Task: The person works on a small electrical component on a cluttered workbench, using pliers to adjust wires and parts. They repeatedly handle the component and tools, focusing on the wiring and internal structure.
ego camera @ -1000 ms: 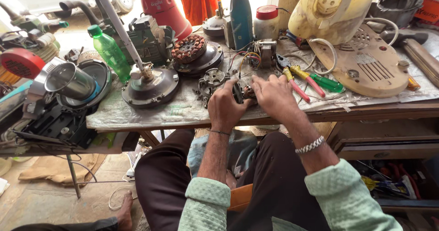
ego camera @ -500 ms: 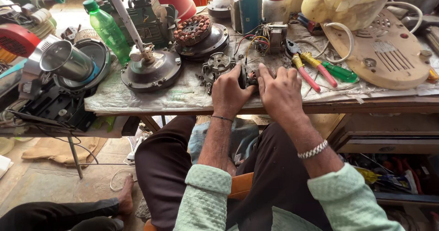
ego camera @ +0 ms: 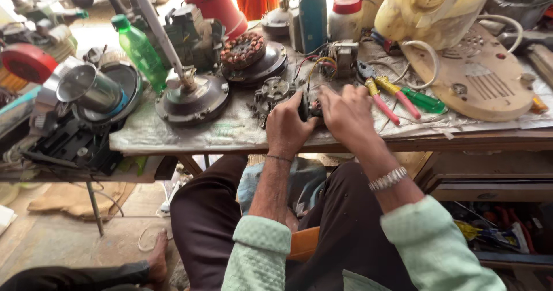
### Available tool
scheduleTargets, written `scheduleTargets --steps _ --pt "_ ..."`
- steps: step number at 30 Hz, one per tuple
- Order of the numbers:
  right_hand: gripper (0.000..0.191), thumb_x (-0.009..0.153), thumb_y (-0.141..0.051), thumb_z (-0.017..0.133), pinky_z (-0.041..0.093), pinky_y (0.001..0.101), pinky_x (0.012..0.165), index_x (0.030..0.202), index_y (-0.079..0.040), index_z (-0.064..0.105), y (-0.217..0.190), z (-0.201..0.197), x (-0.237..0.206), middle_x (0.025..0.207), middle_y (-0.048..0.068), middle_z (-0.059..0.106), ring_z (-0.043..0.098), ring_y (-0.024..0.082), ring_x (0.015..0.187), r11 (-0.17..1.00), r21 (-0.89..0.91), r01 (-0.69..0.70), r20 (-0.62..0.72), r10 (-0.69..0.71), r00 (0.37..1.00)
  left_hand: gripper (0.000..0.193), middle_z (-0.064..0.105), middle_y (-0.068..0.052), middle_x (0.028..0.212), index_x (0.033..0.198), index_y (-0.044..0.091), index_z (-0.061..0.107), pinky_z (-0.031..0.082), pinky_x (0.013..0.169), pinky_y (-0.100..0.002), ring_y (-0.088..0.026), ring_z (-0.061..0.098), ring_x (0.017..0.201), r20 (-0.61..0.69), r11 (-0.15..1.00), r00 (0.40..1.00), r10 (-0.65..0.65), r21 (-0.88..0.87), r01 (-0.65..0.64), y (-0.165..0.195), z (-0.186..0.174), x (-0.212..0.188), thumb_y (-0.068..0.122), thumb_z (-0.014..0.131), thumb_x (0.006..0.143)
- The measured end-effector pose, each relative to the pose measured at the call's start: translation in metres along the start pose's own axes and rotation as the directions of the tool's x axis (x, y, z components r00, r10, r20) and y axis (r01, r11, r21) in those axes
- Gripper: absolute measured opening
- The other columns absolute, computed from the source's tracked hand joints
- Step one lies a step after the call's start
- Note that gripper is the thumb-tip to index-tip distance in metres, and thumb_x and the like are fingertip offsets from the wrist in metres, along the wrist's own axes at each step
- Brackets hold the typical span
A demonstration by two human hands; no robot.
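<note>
Both your hands are at frame centre, at the near edge of the table (ego camera: 190, 138). Left hand (ego camera: 286, 127) and right hand (ego camera: 344, 115) are clamped from either side on one small dark part (ego camera: 306, 105), with fingers curled round it. The part sits between your thumbs, just above the table surface; it is mostly hidden, so I can't tell what it is.

Around it:
- Small grey metal housing (ego camera: 271, 92) just left of your left hand, on the table.
- Round motor disc with a long shaft (ego camera: 193, 98) further left; the shaft leans to the upper left.
- Copper-wound stator on a dark plate (ego camera: 247, 52) above centre.
- Green plastic bottle (ego camera: 138, 49) at upper left, tilted.
- Pliers with yellow and red grips (ego camera: 383, 98) just right of your right hand, with a green-handled screwdriver (ego camera: 423, 101) beside them.
- Tan perforated cover (ego camera: 478, 81) at upper right, with a yellowish casing (ego camera: 429, 9) above it.
- Metal wristband (ego camera: 387, 179) on your right wrist.
</note>
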State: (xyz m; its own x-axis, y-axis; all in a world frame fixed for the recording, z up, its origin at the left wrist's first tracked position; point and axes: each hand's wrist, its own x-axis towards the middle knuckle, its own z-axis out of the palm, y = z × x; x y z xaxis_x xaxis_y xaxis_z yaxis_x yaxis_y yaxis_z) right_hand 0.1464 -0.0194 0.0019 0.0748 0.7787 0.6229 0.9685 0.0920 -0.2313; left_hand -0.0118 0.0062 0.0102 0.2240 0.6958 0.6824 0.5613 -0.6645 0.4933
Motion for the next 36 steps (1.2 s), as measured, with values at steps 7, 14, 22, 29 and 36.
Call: scheduleTargets --steps 7,14,22,29,36 --pt "0.039 0.106 -0.038 0.047 0.044 0.0552 0.088 0.129 -0.02 0.073 -0.001 0.0 -0.002 0.103 0.019 0.065 0.055 0.04 0.102 0.998 -0.056 -0.032 0.017 0.033 0.999 0.067 0.076 -0.021 0.1 0.126 -0.003 0.067 0.06 0.082 -0.043 -0.033 0.075 0.093 -0.001 0.999 1.0 -0.018 0.046 0.018 -0.003 0.003 -0.001 0.02 0.088 0.067" --pt "0.039 0.103 -0.039 0.05 0.041 0.0562 0.089 0.128 -0.019 0.073 0.0 0.005 0.014 0.102 0.019 0.064 0.053 0.04 0.101 0.999 -0.028 -0.02 0.017 0.02 1.0 0.068 0.076 -0.021 0.1 0.126 -0.004 0.066 0.059 0.082 -0.043 -0.033 0.075 0.093 0.025 0.998 0.999 -0.035 0.045 0.034 -0.004 0.003 0.0 0.019 0.09 0.066" --pt "0.046 0.108 -0.041 0.045 0.041 0.0527 0.088 0.138 -0.015 0.069 0.018 -0.022 -0.02 0.098 0.021 0.063 0.052 0.037 0.095 0.998 -0.065 0.016 0.105 -0.009 0.994 0.071 0.076 -0.018 0.103 0.13 -0.001 0.065 0.06 0.082 -0.041 -0.031 0.074 0.095 -0.014 0.997 1.0 0.022 0.075 -0.021 -0.007 0.007 -0.005 0.019 0.089 0.066" --pt "0.044 0.112 -0.029 0.047 0.04 0.0488 0.089 0.141 -0.004 0.067 0.044 -0.033 -0.008 0.098 0.021 0.06 0.05 0.036 0.094 0.994 0.105 -0.004 -0.133 0.018 0.991 0.076 0.076 -0.016 0.103 0.129 0.001 0.063 0.06 0.079 -0.041 -0.029 0.074 0.095 0.004 0.998 1.0 0.01 0.055 -0.011 0.003 -0.003 -0.004 0.03 0.093 0.064" --pt "0.04 0.113 -0.024 0.049 0.04 0.047 0.095 0.142 -0.004 0.068 0.049 -0.017 -0.022 0.1 0.018 0.06 0.049 0.035 0.097 0.997 0.08 0.021 -0.196 -0.005 0.981 0.077 0.073 -0.019 0.123 0.13 0.001 0.063 0.059 0.094 -0.039 -0.029 0.073 0.111 -0.076 0.993 0.991 0.11 0.037 -0.108 -0.004 0.001 -0.005 0.031 0.094 0.067"
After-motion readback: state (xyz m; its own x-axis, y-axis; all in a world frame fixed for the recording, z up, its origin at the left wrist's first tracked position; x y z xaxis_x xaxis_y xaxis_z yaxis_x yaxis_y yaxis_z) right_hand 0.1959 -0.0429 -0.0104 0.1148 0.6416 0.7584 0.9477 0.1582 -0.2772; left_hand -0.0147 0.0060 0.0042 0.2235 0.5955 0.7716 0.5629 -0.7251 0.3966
